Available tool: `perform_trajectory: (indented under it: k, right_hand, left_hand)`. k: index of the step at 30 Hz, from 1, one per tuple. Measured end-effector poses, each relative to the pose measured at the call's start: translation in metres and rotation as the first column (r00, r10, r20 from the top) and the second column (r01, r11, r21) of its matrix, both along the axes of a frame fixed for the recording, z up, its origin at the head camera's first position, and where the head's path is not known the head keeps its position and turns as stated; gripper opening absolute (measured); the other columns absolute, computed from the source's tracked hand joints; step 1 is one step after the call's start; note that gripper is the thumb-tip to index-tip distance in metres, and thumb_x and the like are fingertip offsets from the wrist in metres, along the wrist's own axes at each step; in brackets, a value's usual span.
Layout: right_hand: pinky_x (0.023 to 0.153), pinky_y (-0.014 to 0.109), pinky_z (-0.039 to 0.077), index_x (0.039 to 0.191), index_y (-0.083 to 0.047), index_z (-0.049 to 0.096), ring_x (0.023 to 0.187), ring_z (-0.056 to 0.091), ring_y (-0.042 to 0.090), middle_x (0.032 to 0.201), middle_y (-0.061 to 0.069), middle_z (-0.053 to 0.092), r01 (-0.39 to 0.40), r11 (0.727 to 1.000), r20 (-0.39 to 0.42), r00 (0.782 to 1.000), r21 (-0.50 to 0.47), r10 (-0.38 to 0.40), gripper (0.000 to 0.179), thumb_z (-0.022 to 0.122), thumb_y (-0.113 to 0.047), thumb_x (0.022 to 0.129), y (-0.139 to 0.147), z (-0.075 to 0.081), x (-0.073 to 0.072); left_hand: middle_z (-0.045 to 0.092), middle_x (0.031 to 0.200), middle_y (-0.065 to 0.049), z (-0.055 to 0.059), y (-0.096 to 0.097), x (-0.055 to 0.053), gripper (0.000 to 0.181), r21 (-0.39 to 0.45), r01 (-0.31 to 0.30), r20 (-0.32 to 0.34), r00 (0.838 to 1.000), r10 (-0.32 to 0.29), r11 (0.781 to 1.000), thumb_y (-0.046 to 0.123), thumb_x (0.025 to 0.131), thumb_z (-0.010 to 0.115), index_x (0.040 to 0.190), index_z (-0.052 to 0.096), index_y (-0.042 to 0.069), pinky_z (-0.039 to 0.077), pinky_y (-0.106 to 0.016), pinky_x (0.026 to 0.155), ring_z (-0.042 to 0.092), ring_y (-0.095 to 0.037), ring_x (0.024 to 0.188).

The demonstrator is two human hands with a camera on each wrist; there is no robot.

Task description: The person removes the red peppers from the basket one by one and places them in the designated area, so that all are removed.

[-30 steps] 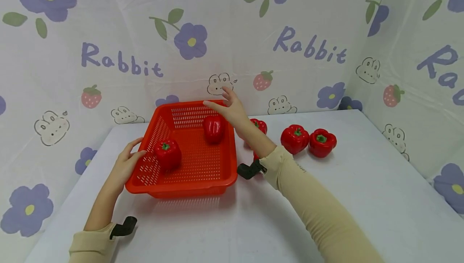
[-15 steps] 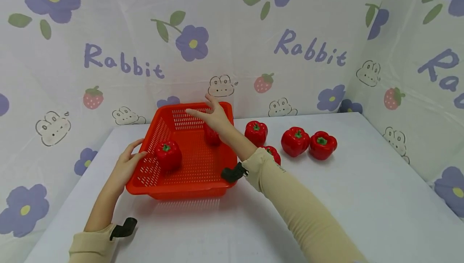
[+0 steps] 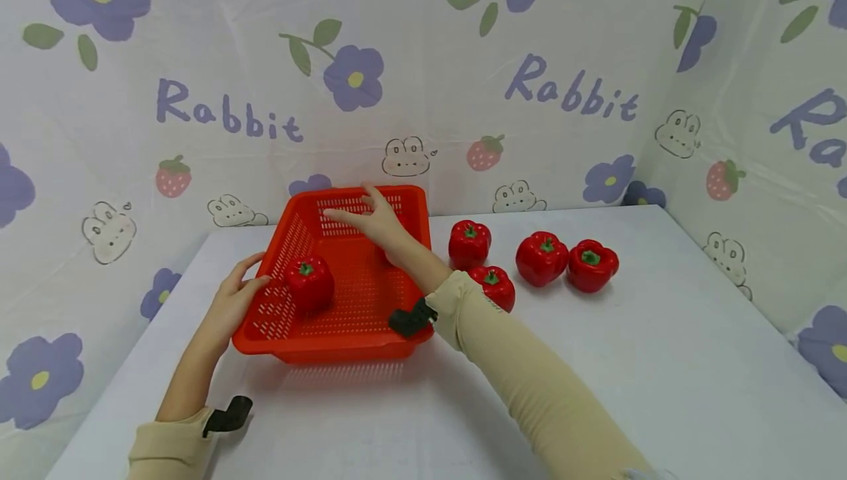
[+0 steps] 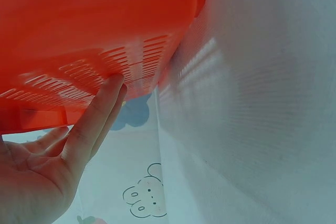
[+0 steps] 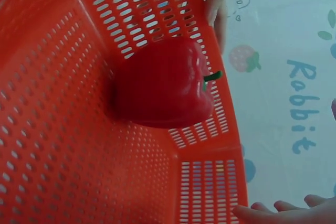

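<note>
Clearly, the left hand [image 3: 231, 302] is nearer the pepper [image 3: 309, 284]

The pepper stands inside the red basket [image 3: 331, 352], beside its left wall, stem up, long axis roughly upright. From the right hand [image 3: 375, 223], whose fingers are spread wide and empty over the basket, it lies leftward and back toward the near side. The left hand is just outside that wall, straight fingers touching it. Other peppers [image 3: 542, 259] stand farther right
</note>
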State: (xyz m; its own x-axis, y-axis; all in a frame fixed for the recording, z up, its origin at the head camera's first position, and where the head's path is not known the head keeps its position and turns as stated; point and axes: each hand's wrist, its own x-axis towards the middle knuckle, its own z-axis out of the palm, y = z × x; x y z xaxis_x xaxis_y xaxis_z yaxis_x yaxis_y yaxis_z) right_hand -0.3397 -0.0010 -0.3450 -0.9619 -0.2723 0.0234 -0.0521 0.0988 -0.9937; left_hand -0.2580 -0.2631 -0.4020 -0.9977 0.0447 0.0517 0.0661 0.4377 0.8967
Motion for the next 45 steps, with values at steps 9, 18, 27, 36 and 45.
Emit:
perform_trajectory:
  k: [9,18,27,36,45]
  right_hand:
    - [0.117,0.059,0.025,0.157,-0.024,0.015,0.148,0.024,0.035,0.163,0.008,0.021,-0.034,0.999,-0.022,0.999,0.027,0.035,0.096,0.075,-0.039,0.083,-0.016,-0.011,-0.008]
    - [0.117,0.060,0.025,0.157,-0.021,0.011,0.149,0.022,0.034,0.163,0.009,0.019,-0.139,0.980,-0.021,0.989,0.141,0.143,0.099,0.074,-0.039,0.083,-0.033,-0.019,-0.009]
    - [0.118,0.057,0.025,0.158,-0.019,0.009,0.149,0.021,0.033,0.164,0.010,0.016,-0.216,0.947,0.024,0.976,0.237,0.217,0.103,0.076,-0.040,0.082,-0.046,-0.023,-0.004]
    - [0.117,0.056,0.028,0.158,-0.020,0.009,0.147,0.026,0.032,0.161,0.009,0.023,-0.277,0.925,0.108,0.960,0.259,0.258,0.105,0.077,-0.040,0.080,-0.053,-0.025,-0.002]
    - [0.118,0.058,0.025,0.158,-0.023,0.002,0.148,0.019,0.031,0.162,0.009,0.020,-0.406,0.871,0.218,0.909,0.277,0.354,0.114,0.081,-0.032,0.076,-0.056,-0.027,-0.008]
  left_hand:
    - [0.056,0.127,-0.034,-0.002,-0.002,0.000,0.056,-0.003,0.005,-0.008,1.000,-0.005,1.000,0.029,0.103,0.043,0.155,0.024,0.016,0.058,-0.023,0.069,0.066,-0.001,0.079]
    - [0.058,0.124,-0.033,0.000,-0.002,0.001,0.056,-0.010,-0.004,-0.014,1.000,0.004,1.000,0.028,0.103,0.043,0.155,0.025,0.015,0.058,-0.023,0.068,0.067,-0.001,0.076]
    - [0.058,0.125,-0.033,0.000,-0.002,0.001,0.057,-0.002,0.001,0.000,1.000,-0.001,1.000,0.029,0.103,0.043,0.155,0.024,0.015,0.058,-0.024,0.069,0.068,-0.003,0.078]
    - [0.055,0.129,-0.035,0.002,-0.003,-0.002,0.057,-0.005,0.008,0.011,1.000,-0.008,1.000,0.030,0.104,0.042,0.155,0.023,0.016,0.059,-0.026,0.070,0.069,-0.004,0.081]
    - [0.054,0.131,-0.035,0.004,-0.006,-0.007,0.057,-0.003,0.014,0.027,1.000,-0.014,1.000,0.030,0.104,0.042,0.155,0.023,0.017,0.059,-0.025,0.071,0.068,-0.003,0.082]
